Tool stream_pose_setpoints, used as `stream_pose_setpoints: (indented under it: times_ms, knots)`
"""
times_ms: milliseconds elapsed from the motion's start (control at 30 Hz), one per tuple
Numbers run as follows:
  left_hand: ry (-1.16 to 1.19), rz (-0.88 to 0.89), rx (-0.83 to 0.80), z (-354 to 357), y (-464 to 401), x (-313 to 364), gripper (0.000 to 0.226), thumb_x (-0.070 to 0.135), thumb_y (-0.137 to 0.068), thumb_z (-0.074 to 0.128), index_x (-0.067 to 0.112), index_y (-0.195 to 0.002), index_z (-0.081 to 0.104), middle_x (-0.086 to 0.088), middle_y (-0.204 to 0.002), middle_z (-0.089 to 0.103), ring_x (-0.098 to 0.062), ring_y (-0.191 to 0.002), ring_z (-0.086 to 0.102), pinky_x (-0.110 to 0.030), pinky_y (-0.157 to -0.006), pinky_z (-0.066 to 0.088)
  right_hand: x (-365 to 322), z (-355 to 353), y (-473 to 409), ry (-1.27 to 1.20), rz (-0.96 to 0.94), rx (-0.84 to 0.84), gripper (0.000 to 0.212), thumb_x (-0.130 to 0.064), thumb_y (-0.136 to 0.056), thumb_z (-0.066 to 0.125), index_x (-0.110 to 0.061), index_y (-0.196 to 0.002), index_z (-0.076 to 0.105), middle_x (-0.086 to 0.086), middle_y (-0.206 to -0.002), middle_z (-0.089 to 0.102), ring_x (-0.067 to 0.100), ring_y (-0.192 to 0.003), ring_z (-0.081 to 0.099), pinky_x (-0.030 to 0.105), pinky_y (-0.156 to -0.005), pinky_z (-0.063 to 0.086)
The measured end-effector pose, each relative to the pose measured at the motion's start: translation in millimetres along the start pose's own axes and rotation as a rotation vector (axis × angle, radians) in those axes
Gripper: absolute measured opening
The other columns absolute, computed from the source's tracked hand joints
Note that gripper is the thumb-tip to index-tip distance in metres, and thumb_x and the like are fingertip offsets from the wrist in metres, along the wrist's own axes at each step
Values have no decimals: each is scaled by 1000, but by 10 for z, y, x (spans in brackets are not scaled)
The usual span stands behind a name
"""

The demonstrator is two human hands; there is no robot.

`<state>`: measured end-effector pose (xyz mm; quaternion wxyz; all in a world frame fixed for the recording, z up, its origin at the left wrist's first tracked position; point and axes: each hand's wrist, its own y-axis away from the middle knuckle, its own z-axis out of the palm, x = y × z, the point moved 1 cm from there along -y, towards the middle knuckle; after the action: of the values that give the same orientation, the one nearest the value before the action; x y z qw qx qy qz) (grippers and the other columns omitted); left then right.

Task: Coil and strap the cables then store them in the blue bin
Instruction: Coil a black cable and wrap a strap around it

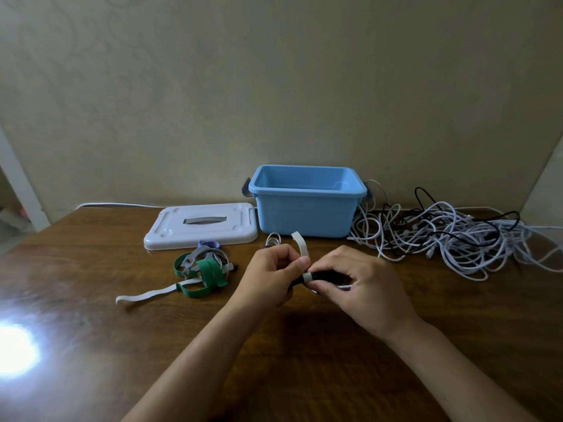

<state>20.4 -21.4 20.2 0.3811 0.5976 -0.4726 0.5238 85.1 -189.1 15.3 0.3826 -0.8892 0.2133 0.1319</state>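
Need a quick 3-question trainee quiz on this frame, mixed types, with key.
1. True or false: the blue bin already holds coiled cables.
2. Which lies left of the bin: A) the white lid, B) the tangled pile of cables, C) a pair of scissors?
3. Fill in: the two hands, left hand and right hand, are wrapping a white ____ around a coiled cable.

Key:
1. False; what shows of the bin's inside looks empty.
2. A; the pile lies to the bin's right.
3. Strap; spare green and white straps lie on the table nearby.
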Motion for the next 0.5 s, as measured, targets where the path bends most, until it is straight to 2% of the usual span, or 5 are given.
stream_pose_setpoints:
  times_ms: [133,367,500]
  knots:
    - [-45,94,36,12,25,27,19,24,-96,64,6,-90,68,-4,-63,58,-13,-48,47,-22,-43,38,26,10,5,-13,34,41,20,-32,-83,82,-27,-101,77,-18,-95,68,1,-89,65,17,-72,54]
    - [-133,200,49,5,41,46,16,24,-96,66,11,-88,71,8,-54,60,-9,-47,52,-20,-47,43,20,-1,13,-40,70,83,23,-48,-83,71,-32,-99,76,-18,-89,67,1,-83,65,23,-67,54]
    - [-96,165,59,-26,26,37,20,23,-96,65,7,-85,71,-2,-54,59,-15,-46,51,-25,-45,41,-9,25,19,-24,64,84,28,-50,-83,71,-33,-105,70,-20,-98,67,-2,-94,65,16,-76,55]
